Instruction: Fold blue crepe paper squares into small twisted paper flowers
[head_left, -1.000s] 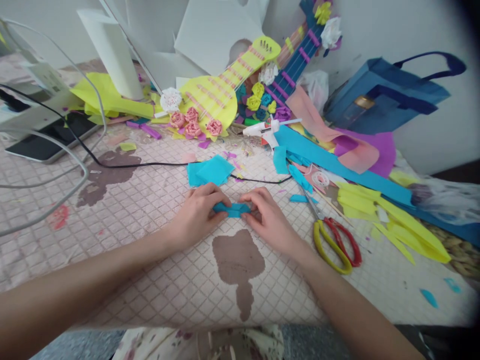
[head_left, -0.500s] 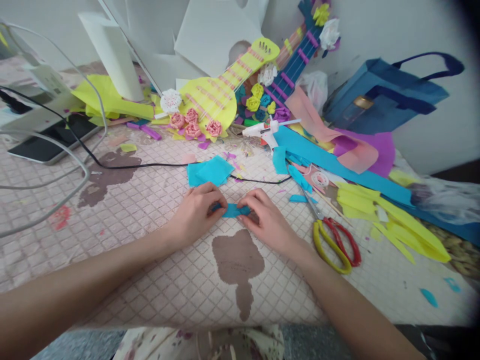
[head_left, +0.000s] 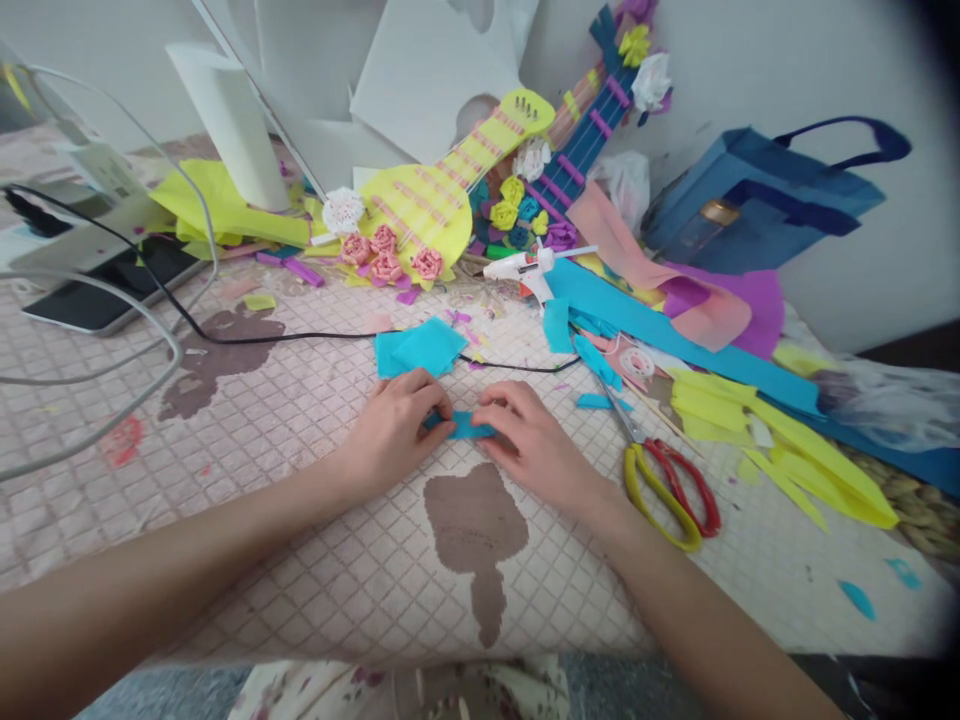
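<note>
Head view: shows, at far left, a dark-screened tablet (head_left: 112,285) lying flat near cables, then a white roll (head_left: 232,130) standing tilted behind yellow sheets (head_left: 232,215). Next, pinches the left end of a folded blue paper strip (head_left: 471,425) between the thumb and fingers of the left hand (head_left: 401,425), low over the quilted cloth (head_left: 300,560). Just beyond, has overlapping blue squares (head_left: 424,345) and, farther back, a yellow paper guitar (head_left: 424,205) with pink roses. Touches the strip's right end with bent fingers of the right hand (head_left: 529,435); cannot tell whether gripped. Beyond that, shows a white glue gun (head_left: 525,270). Farther right, has red-and-yellow-handled scissors (head_left: 667,485), a blue bag (head_left: 757,200) behind and yellow crepe pieces (head_left: 817,460).
</note>
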